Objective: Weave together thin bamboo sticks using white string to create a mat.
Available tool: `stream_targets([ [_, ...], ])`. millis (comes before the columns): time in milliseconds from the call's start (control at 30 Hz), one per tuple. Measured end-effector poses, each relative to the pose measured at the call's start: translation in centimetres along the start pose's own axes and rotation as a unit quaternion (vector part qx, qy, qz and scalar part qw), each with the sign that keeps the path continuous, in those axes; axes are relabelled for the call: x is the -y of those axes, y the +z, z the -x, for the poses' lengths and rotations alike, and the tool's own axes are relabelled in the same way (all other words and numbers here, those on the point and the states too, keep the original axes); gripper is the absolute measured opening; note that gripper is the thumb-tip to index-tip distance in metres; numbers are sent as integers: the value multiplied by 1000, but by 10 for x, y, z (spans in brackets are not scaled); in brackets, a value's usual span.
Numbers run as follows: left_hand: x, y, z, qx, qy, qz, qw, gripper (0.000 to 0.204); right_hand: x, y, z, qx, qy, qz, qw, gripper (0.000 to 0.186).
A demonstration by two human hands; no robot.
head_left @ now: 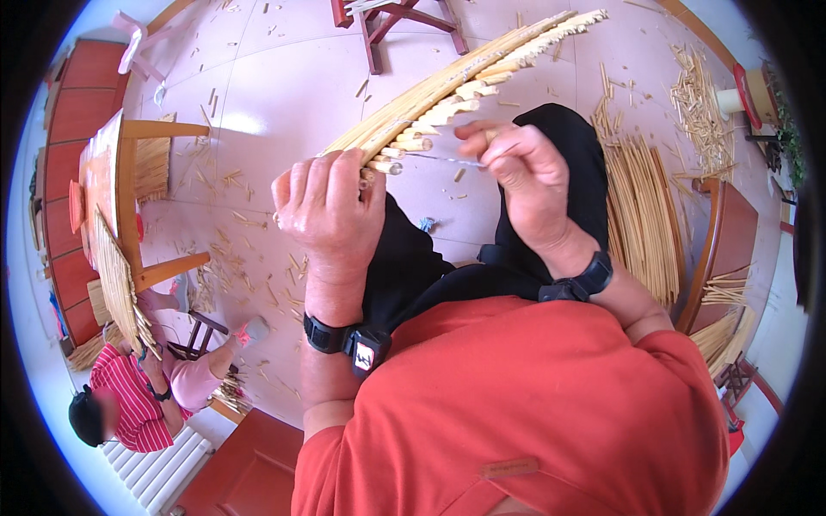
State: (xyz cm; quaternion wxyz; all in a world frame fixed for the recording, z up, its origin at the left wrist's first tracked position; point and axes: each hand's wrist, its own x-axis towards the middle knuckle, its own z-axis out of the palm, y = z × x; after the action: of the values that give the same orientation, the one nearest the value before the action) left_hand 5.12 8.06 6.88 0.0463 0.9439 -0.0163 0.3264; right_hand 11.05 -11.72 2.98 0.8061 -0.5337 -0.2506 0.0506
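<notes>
The one left hand (331, 206) closes round the near end of one stalk panel (422, 103) above the floor (297, 95), its long axis pointing far right. The one right hand (529, 172) pinches one thin strand (445, 158).

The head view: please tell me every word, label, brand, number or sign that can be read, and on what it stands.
No text can be read reliably.
Black left-wrist device: white label with a dark mark, too small to read.
Red shirt: brown patch, any lettering too small.
Stalk bundle: no writing seen.
</notes>
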Motion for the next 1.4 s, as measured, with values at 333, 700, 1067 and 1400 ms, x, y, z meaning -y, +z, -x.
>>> stream_targets([
  [333,-18,7,34,9,37,33,999,27,5,2,37,43,143,-295,944,20],
  [700,-24,2,69,-16,39,74,996,34,21,-9,70,126,197,-198,952,11],
  [1067,-38,-23,99,-17,36,110,993,39,45,-10,100,192,173,-126,958,7],
  [1400,-31,-37,103,-44,42,140,988,41,70,-3,101,311,40,27,949,15],
])
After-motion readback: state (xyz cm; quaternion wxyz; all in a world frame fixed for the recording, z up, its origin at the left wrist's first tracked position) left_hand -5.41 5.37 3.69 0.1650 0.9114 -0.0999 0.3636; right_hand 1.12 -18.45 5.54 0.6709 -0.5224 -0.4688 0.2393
